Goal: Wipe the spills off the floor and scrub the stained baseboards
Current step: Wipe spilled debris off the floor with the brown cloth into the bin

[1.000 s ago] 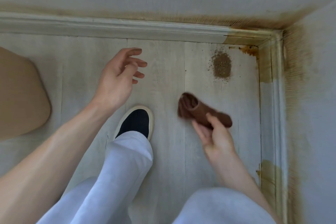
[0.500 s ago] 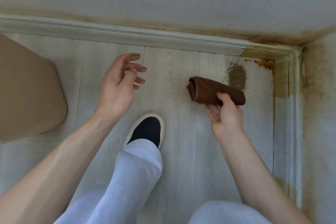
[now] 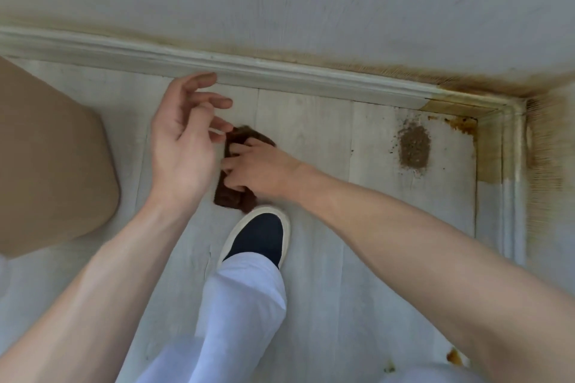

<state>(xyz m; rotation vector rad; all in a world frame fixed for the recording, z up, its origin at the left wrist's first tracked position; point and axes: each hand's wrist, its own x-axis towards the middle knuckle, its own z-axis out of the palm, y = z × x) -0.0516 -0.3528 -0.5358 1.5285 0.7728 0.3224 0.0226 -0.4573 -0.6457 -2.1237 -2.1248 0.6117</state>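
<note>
Right hand [image 3: 258, 168] grips the brown cloth [image 3: 231, 196] beside the slack, empty left hand [image 3: 183, 140]; risk: dragging it through the gritty spill [image 3: 414, 151], well right, could scatter grains.

My arms [image 3: 389, 221] were bare from the wrists up, no sleeves, watch or rings on either hand [image 3: 183, 146]. I wore loose white trousers [image 3: 242, 305] and a dark navy slip-on shoe [image 3: 261, 236] with a thick cream rubber rim around the toe.
</note>
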